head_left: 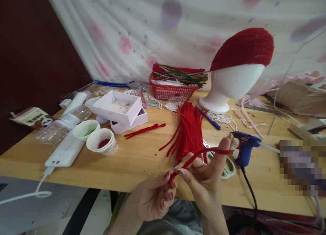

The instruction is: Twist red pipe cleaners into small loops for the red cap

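Between my two hands runs a red pipe cleaner (197, 155), bent in a curve. My left hand (152, 197) pinches its lower end between thumb and fingers. My right hand (207, 179) grips it between thumb and a finger close by, while the far end passes across a raised finger. Just behind the hands lies a thick bundle of red pipe cleaners (188, 129). Green-handled scissors (229, 168) lie partly hidden behind my right hand. A twisted red piece with a loop (145, 130) rests on the table to the left.
A blue glue gun (246, 146) stands at the right, its cord hanging over the edge. A white mannequin head (234, 85) wears a red cap (246, 48). Behind is a red basket (173, 91) of pipe cleaners. Bead cups (109, 148), boxes (134, 112) and a power bank (66, 151) occupy the left.
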The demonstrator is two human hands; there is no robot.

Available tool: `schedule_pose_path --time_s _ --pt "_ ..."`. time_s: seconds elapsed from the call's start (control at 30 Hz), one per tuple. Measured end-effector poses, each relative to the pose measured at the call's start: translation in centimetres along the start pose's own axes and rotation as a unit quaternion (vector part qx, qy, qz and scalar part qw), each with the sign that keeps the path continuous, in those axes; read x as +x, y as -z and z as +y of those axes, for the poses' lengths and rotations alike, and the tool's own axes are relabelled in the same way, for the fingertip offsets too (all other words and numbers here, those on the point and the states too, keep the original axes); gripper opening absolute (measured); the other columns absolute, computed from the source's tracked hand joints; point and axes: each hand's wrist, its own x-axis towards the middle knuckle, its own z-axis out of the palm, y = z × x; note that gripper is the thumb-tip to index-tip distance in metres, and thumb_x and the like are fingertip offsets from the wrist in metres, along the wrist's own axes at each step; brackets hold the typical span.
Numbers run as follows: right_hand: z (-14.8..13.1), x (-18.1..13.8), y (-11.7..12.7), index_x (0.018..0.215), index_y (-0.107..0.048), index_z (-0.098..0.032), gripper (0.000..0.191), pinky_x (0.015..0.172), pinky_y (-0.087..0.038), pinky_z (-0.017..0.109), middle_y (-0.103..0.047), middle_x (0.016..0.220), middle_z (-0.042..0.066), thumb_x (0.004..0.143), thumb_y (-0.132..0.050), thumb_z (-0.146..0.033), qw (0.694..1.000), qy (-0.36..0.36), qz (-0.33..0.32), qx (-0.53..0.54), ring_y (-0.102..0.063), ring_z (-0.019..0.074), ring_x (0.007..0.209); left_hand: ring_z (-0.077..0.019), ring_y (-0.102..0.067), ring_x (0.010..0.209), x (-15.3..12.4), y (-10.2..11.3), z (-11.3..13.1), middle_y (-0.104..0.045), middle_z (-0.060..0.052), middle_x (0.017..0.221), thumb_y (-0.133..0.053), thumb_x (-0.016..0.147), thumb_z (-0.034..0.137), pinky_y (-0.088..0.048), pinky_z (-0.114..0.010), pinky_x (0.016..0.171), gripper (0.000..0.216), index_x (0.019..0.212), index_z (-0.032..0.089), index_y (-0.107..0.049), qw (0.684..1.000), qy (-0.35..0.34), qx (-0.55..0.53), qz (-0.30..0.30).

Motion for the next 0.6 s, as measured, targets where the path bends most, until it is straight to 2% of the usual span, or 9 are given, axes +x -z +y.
schedule_pose_path --time_s 0.13,0.2,0.27,0.37,0.43,0.47,0.5,0.53,0.6 --pt "-0.1 -0.1 0.1 0.152 0.015 -0.047 0.115 0.048 -0.048 0.03 -0.07 0.073 -0.004 0.084 -0.072 -0.016 1.0 -0.016 0.013 -0.012 -0.057 0.0179 0.053 -0.0069 -0.059 0.037 0.1 -0.8 0.3 -0.068 -0.001 0.05 -0.088 0.066 0.035 -0.042 -0.011 0.034 0.028 0.068 0.011 -0.075 0.994 -0.045 0.091 0.047" --pt "-0.1 -0.1 0.2 0.152 0.016 -0.047 0.115 0.049 -0.046 0.031 -0.068 0.071 -0.004 0.085 -0.072 -0.018 0.999 -0.025 0.011 -0.022 -0.054 0.0182 0.052 -0.0094 -0.063 0.044 -0.2 -1.5 0.6 -0.072 -0.003 0.055 -0.081 0.075 0.03 -0.048 -0.014 0.042 0.021 0.067 0.012 -0.075 0.95 -0.13 0.253 0.129" --pt "0.0 0.0 0.3 0.153 0.017 -0.045 0.115 0.053 -0.045 0.034 -0.065 0.068 -0.003 0.085 -0.073 -0.02 0.999 -0.026 0.012 -0.044 -0.054 0.0202 0.054 -0.012 -0.067 0.051 -0.6 -2.1 0.8 -0.074 -0.004 0.06 -0.071 0.084 0.023 -0.052 -0.018 0.051 0.019 0.068 0.014 -0.075 0.787 -0.278 0.511 0.205" --pt "0.2 0.0 0.4 0.154 0.015 -0.042 0.113 0.053 -0.042 0.035 -0.059 0.063 -0.004 0.085 -0.073 -0.022 0.995 -0.01 0.032 -0.09 -0.05 0.0219 0.054 -0.0191 -0.073 0.062 -1.1 -2.6 0.9 -0.078 -0.009 0.072 -0.063 0.086 0.008 -0.056 -0.025 0.059 0.015 0.082 0.012 -0.077 0.385 -0.484 0.759 0.202" --pt "0.2 0.0 0.3 0.155 0.012 -0.041 0.113 0.051 -0.039 0.033 -0.055 0.06 -0.005 0.084 -0.074 -0.021 0.993 0.004 0.048 -0.109 -0.045 0.0206 0.052 -0.021 -0.075 0.067 -1.2 -2.7 0.7 -0.08 -0.01 0.078 -0.064 0.082 0.001 -0.058 -0.027 0.063 0.019 0.091 0.011 -0.077 0.236 -0.546 0.782 0.188" --pt "0.0 0.0 0.2 0.155 0.011 -0.04 0.113 0.051 -0.039 0.032 -0.055 0.06 -0.006 0.084 -0.074 -0.021 0.993 0.003 0.051 -0.109 -0.045 0.0199 0.051 -0.0206 -0.075 0.068 -1.1 -2.8 0.6 -0.08 -0.009 0.079 -0.064 0.082 0.001 -0.058 -0.027 0.065 0.02 0.093 0.012 -0.077 0.237 -0.555 0.774 0.194" --pt "-0.1 0.0 0.1 0.155 0.011 -0.041 0.113 0.051 -0.041 0.032 -0.056 0.061 -0.006 0.084 -0.074 -0.02 0.994 -0.003 0.051 -0.1 -0.046 0.0194 0.052 -0.0199 -0.075 0.068 -1.1 -2.8 0.4 -0.08 -0.008 0.079 -0.066 0.082 0.003 -0.059 -0.026 0.066 0.018 0.091 0.014 -0.077 0.289 -0.55 0.755 0.21" --pt "-0.3 0.1 0.1 0.155 0.011 -0.042 0.113 0.052 -0.043 0.032 -0.06 0.063 -0.005 0.084 -0.074 -0.019 0.995 -0.014 0.048 -0.083 -0.049 0.0189 0.053 -0.0189 -0.075 0.067 -1.0 -2.8 0.3 -0.08 -0.007 0.077 -0.067 0.083 0.008 -0.059 -0.026 0.065 0.014 0.088 0.016 -0.077 0.388 -0.528 0.72 0.23" --pt "-0.7 0.2 -0.1 0.154 0.012 -0.046 0.114 0.055 -0.049 0.032 -0.067 0.069 -0.004 0.083 -0.074 -0.018 0.998 -0.039 0.035 -0.032 -0.056 0.0181 0.056 -0.0171 -0.073 0.06 -0.7 -2.7 0.0 -0.078 -0.007 0.07 -0.064 0.089 0.028 -0.058 -0.024 0.057 0.02 0.081 0.016 -0.078 0.667 -0.41 0.569 0.252"
